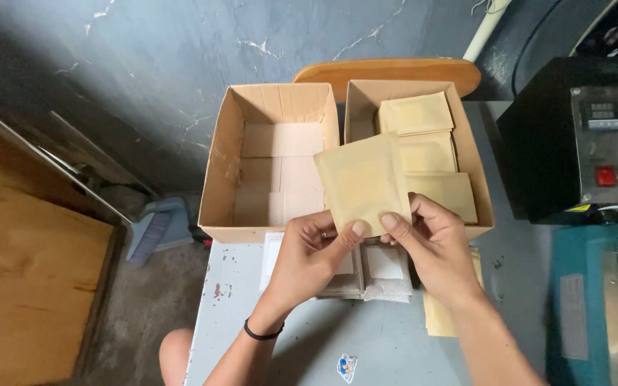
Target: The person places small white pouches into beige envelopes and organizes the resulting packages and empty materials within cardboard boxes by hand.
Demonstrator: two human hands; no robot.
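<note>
A flat tan paper pouch (361, 179) is held upright above the table by both hands, each pinching its lower edge. My left hand (309, 257) grips the bottom left part with the thumb on the front. My right hand (430, 239) holds the bottom right corner. Below the hands lie several white sachets (384, 264) in a small stack on the table. Behind the pouch stand two open cardboard boxes: the left box (223, 164) lined with pale sachets, the right box (477, 179) holding several tan pouches (416, 114).
The grey metal table (309, 343) has a small sticker (347, 367) near its front edge. A black machine with red buttons (581, 143) stands at the right, over a teal unit (588, 300). More tan pouches (438, 318) lie under my right forearm. A brush (153, 232) lies on the floor at left.
</note>
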